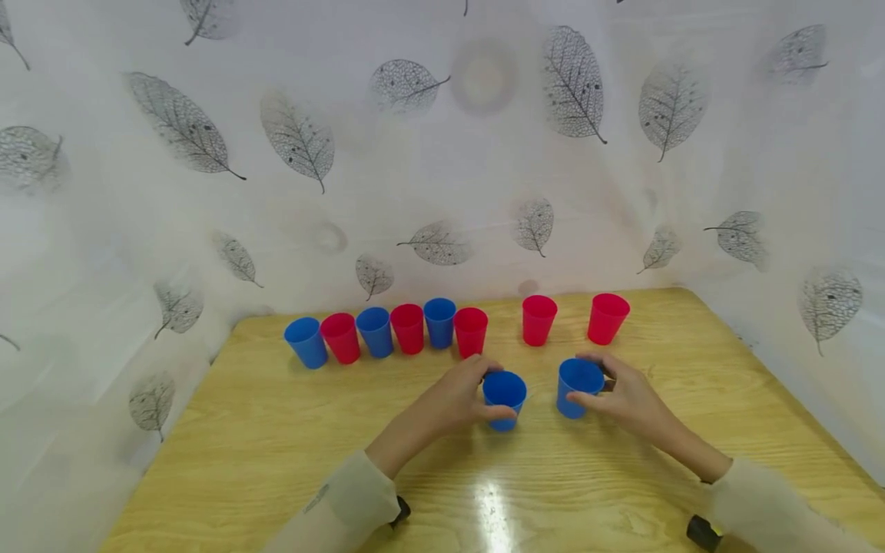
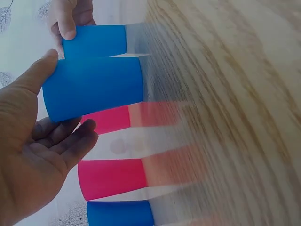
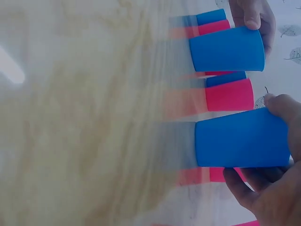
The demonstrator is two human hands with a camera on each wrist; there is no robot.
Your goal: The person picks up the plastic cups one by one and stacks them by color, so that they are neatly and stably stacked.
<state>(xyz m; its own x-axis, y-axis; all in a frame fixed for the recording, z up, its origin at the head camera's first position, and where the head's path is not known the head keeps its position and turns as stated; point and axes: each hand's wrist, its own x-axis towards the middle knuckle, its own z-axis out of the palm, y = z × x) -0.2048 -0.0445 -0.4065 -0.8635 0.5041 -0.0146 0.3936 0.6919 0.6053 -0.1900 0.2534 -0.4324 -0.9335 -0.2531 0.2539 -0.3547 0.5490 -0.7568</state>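
Two blue cups stand upright near the middle of the table, a small gap between them. My left hand (image 1: 457,393) grips the left blue cup (image 1: 505,390) near its rim, thumb on the near side and fingers on the far side. The right blue cup (image 1: 572,388) is held the same way by my right hand (image 1: 625,393), from its right side. In the left wrist view, the thumb lies at the rim of the left cup (image 2: 94,87). In the right wrist view, fingers reach under the side of the right cup (image 3: 242,141).
Behind, a row of alternating blue and red cups, including a blue cup (image 1: 306,342) and a red cup (image 1: 472,332), spans the left. Two red cups, one (image 1: 538,320) and another (image 1: 608,319), stand apart at right. A leaf-patterned curtain (image 1: 429,169) borders the wooden table (image 1: 297,445).
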